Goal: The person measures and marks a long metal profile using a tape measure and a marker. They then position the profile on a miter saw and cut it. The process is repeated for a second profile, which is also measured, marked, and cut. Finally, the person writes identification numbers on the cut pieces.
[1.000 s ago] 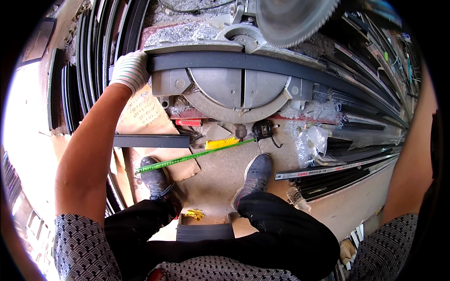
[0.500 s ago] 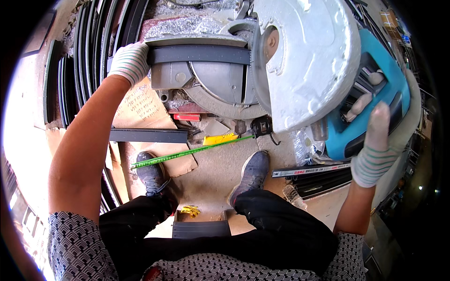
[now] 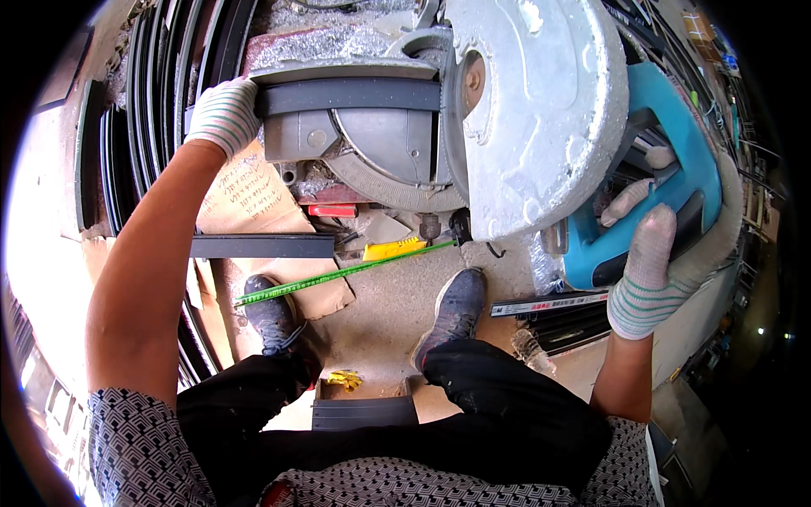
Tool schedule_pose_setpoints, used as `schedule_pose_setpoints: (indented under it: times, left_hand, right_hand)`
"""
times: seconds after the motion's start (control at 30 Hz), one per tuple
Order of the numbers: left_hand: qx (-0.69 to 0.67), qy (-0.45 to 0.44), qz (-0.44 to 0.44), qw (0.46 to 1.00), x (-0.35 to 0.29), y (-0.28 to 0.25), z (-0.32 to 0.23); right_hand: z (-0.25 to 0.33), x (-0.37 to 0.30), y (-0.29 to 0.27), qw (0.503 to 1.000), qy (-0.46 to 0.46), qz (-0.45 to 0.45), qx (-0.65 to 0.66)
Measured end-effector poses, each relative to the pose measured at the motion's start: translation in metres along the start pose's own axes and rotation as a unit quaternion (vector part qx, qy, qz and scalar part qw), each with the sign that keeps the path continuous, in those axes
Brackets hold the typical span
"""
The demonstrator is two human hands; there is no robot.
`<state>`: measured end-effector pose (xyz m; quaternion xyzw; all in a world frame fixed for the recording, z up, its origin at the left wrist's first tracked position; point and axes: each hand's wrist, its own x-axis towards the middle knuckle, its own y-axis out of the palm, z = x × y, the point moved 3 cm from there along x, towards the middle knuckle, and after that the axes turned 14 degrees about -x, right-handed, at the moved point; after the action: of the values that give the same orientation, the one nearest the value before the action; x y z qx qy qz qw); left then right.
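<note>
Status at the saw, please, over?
Left hand gripping dark profile bar. Right hand around teal miter-saw handle. Blade guard blocks view of the bar's right part.

The left hand and the right hand wear whitish gloves with thin green stripes. The shirt is short-sleeved, printed in black and white, with nested angular motifs on the sleeves. The trousers are black; the laced shoes are dark greyish blue and pale-soled.
</note>
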<state>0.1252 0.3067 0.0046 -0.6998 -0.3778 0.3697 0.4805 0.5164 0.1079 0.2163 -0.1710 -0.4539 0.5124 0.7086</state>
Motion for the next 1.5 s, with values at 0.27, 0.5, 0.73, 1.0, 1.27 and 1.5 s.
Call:
schedule_pose_setpoints:
  times: [0.27,0.5,0.73,1.0,1.27,1.5]
  left_hand:
    - [-0.002,-0.011,0.002,1.0,-0.001,-0.002,-0.001]
    - [-0.005,-0.018,0.013,1.0,-0.002,-0.003,-0.001]
    - [-0.002,-0.026,0.02,0.999,-0.001,-0.003,-0.001]
    - [-0.001,-0.025,0.019,0.999,-0.001,-0.001,-0.002]
    - [0.005,-0.024,0.02,0.999,0.0,0.0,0.003]
    - [0.004,-0.037,0.023,0.999,-0.001,-0.004,-0.005]
  right_hand:
    - [0.001,0.002,-0.004,0.996,-0.048,0.023,-0.075]
    - [0.005,-0.001,0.0,0.999,0.01,0.02,-0.034]
    - [0.004,0.001,-0.003,0.997,-0.02,0.019,-0.078]
    - [0.002,-0.001,-0.001,0.998,-0.029,0.027,-0.042]
    - [0.002,-0.001,0.004,1.0,-0.011,0.002,-0.015]
    - [-0.002,-0.009,0.002,0.999,-0.028,0.027,-0.013]
